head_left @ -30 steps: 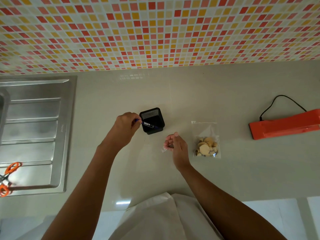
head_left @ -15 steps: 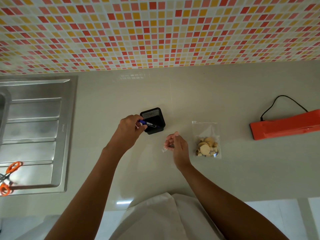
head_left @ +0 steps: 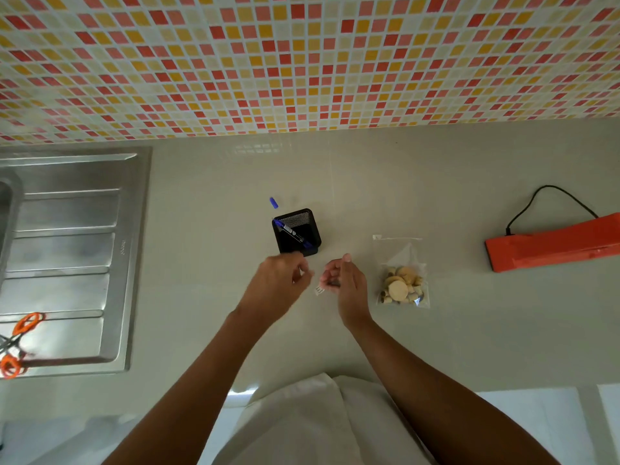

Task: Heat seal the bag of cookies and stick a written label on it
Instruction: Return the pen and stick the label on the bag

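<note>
Since 0.5 s ago, the left hand had let go of the blue pen and drawn back from the black mesh pen holder toward 6 o'clock. It ended just beside the right hand. The pen stood slanted in the holder, probably parked there because the writing was done. Its blue cap lay loose on the grey countertop at 11 o'clock of the holder.

The left fingers were loosely curled and blurred by motion, with nothing visible in them. The right thumb and fingertips pinched a small white label, held just off the counter, likely so that the other hand could peel or steady it.

The clear bag of cookies lay flat at 3 o'clock of the right hand, near but not touching it. The cookies had gathered at its 6 o'clock end and its mouth pointed to 12 o'clock. Whether that mouth was sealed could not be told.

Farther toward 3 o'clock, well apart from the bag, sat the orange heat sealer with its black cord looping to 12 o'clock.

At 9 o'clock lay the steel sink drainboard, with orange-handled scissors on its 8 o'clock corner. Nothing stood between label and bag.
</note>
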